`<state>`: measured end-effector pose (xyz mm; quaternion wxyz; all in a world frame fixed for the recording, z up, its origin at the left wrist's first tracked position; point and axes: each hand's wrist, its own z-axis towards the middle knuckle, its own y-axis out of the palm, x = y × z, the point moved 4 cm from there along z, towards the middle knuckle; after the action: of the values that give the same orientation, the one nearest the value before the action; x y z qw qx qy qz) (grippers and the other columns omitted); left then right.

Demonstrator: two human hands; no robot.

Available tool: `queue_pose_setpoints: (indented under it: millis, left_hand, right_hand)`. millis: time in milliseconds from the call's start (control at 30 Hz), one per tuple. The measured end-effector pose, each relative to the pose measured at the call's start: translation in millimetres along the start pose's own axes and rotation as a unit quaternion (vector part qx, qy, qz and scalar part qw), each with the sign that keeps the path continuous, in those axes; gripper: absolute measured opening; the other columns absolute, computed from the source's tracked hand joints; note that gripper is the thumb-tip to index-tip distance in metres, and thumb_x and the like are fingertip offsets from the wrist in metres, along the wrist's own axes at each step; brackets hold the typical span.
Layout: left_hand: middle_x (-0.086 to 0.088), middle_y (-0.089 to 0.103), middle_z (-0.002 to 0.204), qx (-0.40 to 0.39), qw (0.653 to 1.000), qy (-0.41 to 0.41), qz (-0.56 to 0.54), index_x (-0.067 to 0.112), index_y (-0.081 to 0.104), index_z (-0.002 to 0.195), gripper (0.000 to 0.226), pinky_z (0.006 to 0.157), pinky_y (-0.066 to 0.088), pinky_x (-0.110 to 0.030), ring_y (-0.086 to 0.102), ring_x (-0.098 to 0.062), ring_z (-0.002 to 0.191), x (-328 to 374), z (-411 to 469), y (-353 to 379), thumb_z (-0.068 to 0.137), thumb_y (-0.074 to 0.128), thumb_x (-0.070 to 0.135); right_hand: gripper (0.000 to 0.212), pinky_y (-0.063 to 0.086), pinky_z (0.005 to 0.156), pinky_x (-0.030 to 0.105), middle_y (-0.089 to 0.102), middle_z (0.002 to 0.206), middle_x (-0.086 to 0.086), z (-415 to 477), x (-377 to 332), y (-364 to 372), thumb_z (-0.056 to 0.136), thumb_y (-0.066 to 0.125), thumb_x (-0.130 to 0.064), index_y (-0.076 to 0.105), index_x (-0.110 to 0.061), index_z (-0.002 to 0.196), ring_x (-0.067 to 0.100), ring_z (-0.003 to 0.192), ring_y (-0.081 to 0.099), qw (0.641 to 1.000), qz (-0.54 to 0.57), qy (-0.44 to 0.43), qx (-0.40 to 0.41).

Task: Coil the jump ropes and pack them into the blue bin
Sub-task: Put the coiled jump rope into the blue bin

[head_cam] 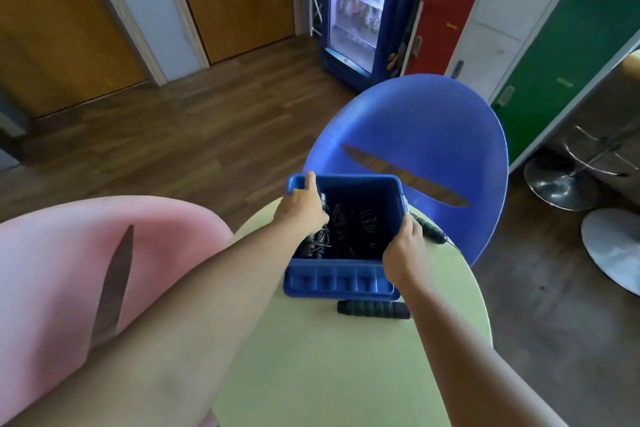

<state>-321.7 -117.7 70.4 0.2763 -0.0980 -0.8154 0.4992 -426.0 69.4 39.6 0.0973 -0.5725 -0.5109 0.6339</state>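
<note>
- The table (pixel 311 357) carries the blue bin (pixel 341 284) toward its 12 o'clock end.
- The left hand (pixel 303 208) grips the bin's 9 o'clock rim, fingers curled over it and thumb up at the far corner.
- The right hand (pixel 403 248) holds the 3 o'clock rim, fingers wrapped round it.
- Coiled ropes (pixel 346 229) lie dark on the bin's bottom, so most of the packing looks done.
- One rope seems left out. A foam handle (pixel 372 309) lies on the table just beside the bin at 6 o'clock.
- A second handle (pixel 429 230) lies at 3 o'clock, its cord trailing toward the table's edge, not yet coiled.
</note>
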Motion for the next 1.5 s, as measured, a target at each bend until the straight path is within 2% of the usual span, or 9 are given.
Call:
queue_pose_setpoints:
  millis: [100, 233, 367, 433, 600, 800, 900, 1033, 1500]
  left_hand:
    - [-0.02, 0.065, 0.112, -0.009, 0.999, -0.008, 0.037, 0.015, 0.015, 0.144, 0.07, 0.079, 0.04, -0.041, 0.062, -0.038, 0.102, -1.1, 8.9, 20.0, 0.095, 0.064, 0.024]
    - [-0.029, 0.036, 0.148, -0.036, 0.997, -0.043, 0.06, 0.01, 0.014, 0.148, 0.077, 0.11, 0.033, -0.04, 0.05, -0.039, 0.128, -6.1, 15.2, 38.1, 0.095, 0.067, 0.029]
    - [-0.025, 0.051, 0.139, -0.031, 0.997, -0.032, 0.07, 0.004, 0.003, 0.156, 0.082, 0.079, 0.045, -0.04, 0.06, -0.037, 0.115, -3.7, 11.7, 44.6, 0.101, 0.061, 0.021]
    - [-0.025, 0.055, 0.137, -0.026, 0.995, -0.026, 0.098, 0.001, -0.002, 0.157, 0.084, 0.079, 0.047, -0.042, 0.058, -0.038, 0.119, -3.0, 11.8, 46.6, 0.102, 0.058, 0.017]
    - [-0.027, 0.032, 0.156, -0.065, 0.983, -0.026, 0.171, -0.004, -0.01, 0.156, 0.089, 0.098, 0.047, -0.045, 0.042, -0.041, 0.138, -0.2, 16.1, 43.1, 0.102, 0.058, 0.014]
    - [-0.027, 0.001, 0.159, -0.1, 0.971, 0.04, 0.213, 0.005, 0.013, 0.154, 0.08, 0.071, 0.042, -0.037, 0.057, -0.039, 0.106, -3.1, 14.0, 38.9, 0.094, 0.066, 0.003]
    - [-0.022, 0.008, 0.157, -0.143, 0.956, 0.058, 0.25, 0.004, 0.021, 0.151, 0.078, 0.078, 0.046, -0.04, 0.058, -0.041, 0.112, -5.0, 12.5, 38.1, 0.093, 0.072, 0.016]
    - [-0.023, -0.008, 0.166, -0.183, 0.931, 0.071, 0.309, -0.001, -0.004, 0.159, 0.115, 0.1, 0.047, -0.043, 0.04, -0.042, 0.141, -8.4, 19.2, 49.0, 0.087, 0.078, 0.039]
    - [-0.025, 0.001, 0.166, -0.198, 0.932, 0.054, 0.299, -0.006, 0.001, 0.157, 0.111, 0.107, 0.043, -0.048, 0.04, -0.045, 0.14, 1.2, 16.3, 54.3, 0.087, 0.079, 0.031]
  right_hand:
    - [0.073, 0.048, 0.085, 0.039, 0.042, 0.142, 0.007, -2.2, 6.2, 6.4, 0.082, 0.034, 0.011, 0.029, -0.014, 0.15, 0.033, 0.117, 0.05, 0.998, -0.028, -0.042, 0.029]
    - [0.072, 0.051, 0.088, 0.041, 0.043, 0.143, 0.008, -2.4, 11.1, 12.0, 0.082, 0.033, 0.012, 0.028, -0.012, 0.15, 0.032, 0.117, 0.05, 0.998, -0.028, -0.049, 0.042]
    - [0.072, 0.047, 0.103, 0.045, 0.036, 0.151, 0.009, -2.6, 15.3, 17.2, 0.087, 0.033, 0.009, 0.02, -0.011, 0.155, 0.029, 0.133, 0.042, 0.997, -0.029, -0.052, 0.047]
    - [0.072, 0.047, 0.103, 0.045, 0.036, 0.15, 0.009, -2.0, 16.6, 18.6, 0.085, 0.034, 0.01, 0.021, -0.01, 0.154, 0.03, 0.132, 0.042, 0.997, -0.034, -0.054, 0.047]
    - [0.074, 0.048, 0.101, 0.044, 0.035, 0.151, 0.006, -1.9, 18.5, 19.4, 0.083, 0.034, 0.011, 0.021, -0.011, 0.153, 0.029, 0.132, 0.042, 0.997, -0.039, -0.048, 0.045]
    - [0.079, 0.046, 0.105, 0.046, 0.03, 0.156, 0.004, 0.1, 23.0, 22.4, 0.084, 0.033, 0.011, 0.015, -0.014, 0.156, 0.028, 0.137, 0.039, 0.998, -0.031, -0.045, 0.043]
    - [0.078, 0.046, 0.105, 0.046, 0.029, 0.157, 0.003, 0.2, 23.0, 22.8, 0.084, 0.033, 0.01, 0.017, -0.015, 0.156, 0.028, 0.137, 0.039, 0.998, -0.021, -0.043, 0.045]
    - [0.081, 0.045, 0.106, 0.046, 0.027, 0.159, 0.003, -0.3, 23.3, 22.5, 0.082, 0.033, 0.012, 0.016, -0.014, 0.157, 0.028, 0.138, 0.038, 0.998, -0.012, -0.043, 0.042]
    - [0.08, 0.044, 0.103, 0.036, 0.021, 0.162, -0.002, -4.5, 18.6, 14.8, 0.086, 0.034, 0.011, 0.012, -0.014, 0.159, 0.023, 0.14, 0.035, 0.999, -0.011, -0.038, 0.03]
